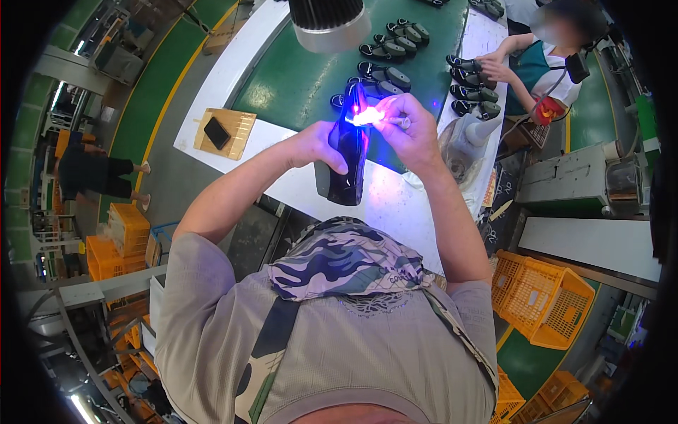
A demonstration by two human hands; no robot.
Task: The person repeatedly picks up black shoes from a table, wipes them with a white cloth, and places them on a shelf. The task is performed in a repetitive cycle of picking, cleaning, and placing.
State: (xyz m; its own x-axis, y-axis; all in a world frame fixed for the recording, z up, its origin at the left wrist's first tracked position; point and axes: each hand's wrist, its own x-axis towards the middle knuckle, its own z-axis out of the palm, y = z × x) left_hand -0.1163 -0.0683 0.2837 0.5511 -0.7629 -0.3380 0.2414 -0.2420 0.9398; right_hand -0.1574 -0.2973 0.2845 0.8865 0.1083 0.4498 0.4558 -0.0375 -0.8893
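Note:
My left hand (316,146) grips a glossy black shoe (347,177) by its side, thumb pressed across it. The shoe is held up over the white table edge, one end pointing away from me. At its far end my right hand (413,138) pinches a small pale thing (401,122) close against the shoe. A bright violet-white glare (369,115) there washes out the detail, so its kind and whether it touches are unclear. Just beyond, several dark shoes (383,76) lie on the green conveyor belt (296,78).
A round lamp (328,28) hangs ahead. At left, a phone (217,132) lies on a wooden board (244,134). To the right stand a white bottle (480,131) and more shoes (474,93), near a co-worker's hands (498,67). Orange crates (544,300) stand on the floor.

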